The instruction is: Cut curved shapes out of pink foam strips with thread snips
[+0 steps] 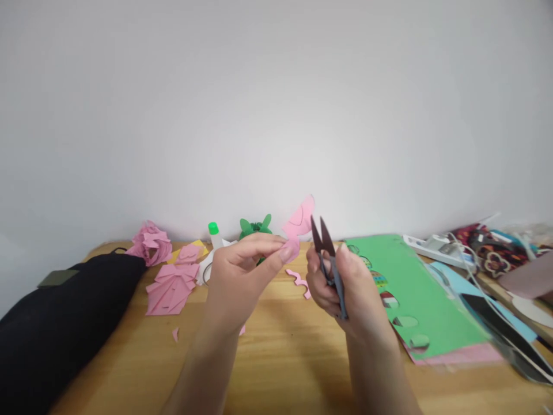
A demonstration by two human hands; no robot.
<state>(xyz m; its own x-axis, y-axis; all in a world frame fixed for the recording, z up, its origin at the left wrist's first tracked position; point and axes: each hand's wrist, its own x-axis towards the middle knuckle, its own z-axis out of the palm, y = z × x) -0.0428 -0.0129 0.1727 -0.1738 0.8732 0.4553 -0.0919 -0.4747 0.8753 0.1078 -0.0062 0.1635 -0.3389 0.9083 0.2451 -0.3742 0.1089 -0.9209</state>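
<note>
Between the thumb and fingers of my left hand point(246, 271) a piece of pink paper point(300, 219) is pinched, raised above the table. A dark curved line is drawn on it, and its lower end lies under my thumb. My right hand point(345, 282) is wrapped round a pair of small scissors point(330, 259) with grey handles. Their dark blades point up and stand slightly apart, just right of the paper. Below and between my hands, a wavy pink paper strip point(298, 280) lies on the wooden table point(285, 357).
Folded pink paper point(171, 288), a crumpled pink bundle point(149, 242), a green-capped glue stick point(213, 233) and a green paper figure point(254, 226) stand behind. A black cloth item point(78, 311) is left. Rightward lie a green sheet point(432, 300), a power strip point(436, 251) and a dark phone-like object point(505, 328).
</note>
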